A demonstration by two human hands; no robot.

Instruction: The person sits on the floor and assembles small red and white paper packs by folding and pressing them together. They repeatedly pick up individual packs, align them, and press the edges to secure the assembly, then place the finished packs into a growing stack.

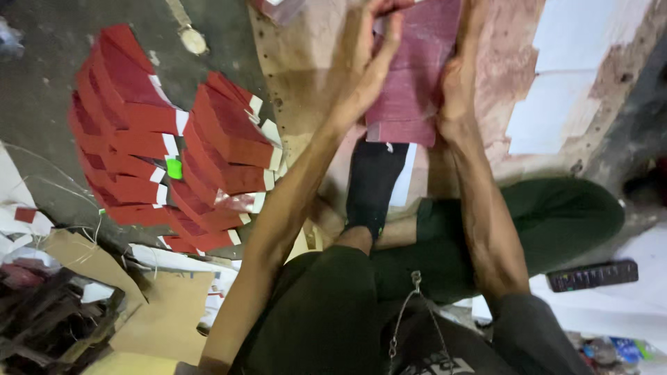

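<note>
A dark red textured sheet [417, 76] lies on a stained wooden board [306, 62] in front of me. My left hand [365, 59] rests on the sheet's left edge, fingers bent, thumb and fingertips close together near its top. My right hand [460, 73] presses flat along the sheet's right edge. Whether either hand pinches the sheet is not clear. Below the sheet, a black sock-covered foot [372, 184] rests on the board.
Two fanned stacks of folded red boxes with white flaps [132, 118], [229, 153] lie on the floor at left, a small green piece [174, 168] between them. White sheets [556, 104] lie at right. A black remote-like bar [592, 275] sits lower right. Cardboard scraps [167, 312] lie lower left.
</note>
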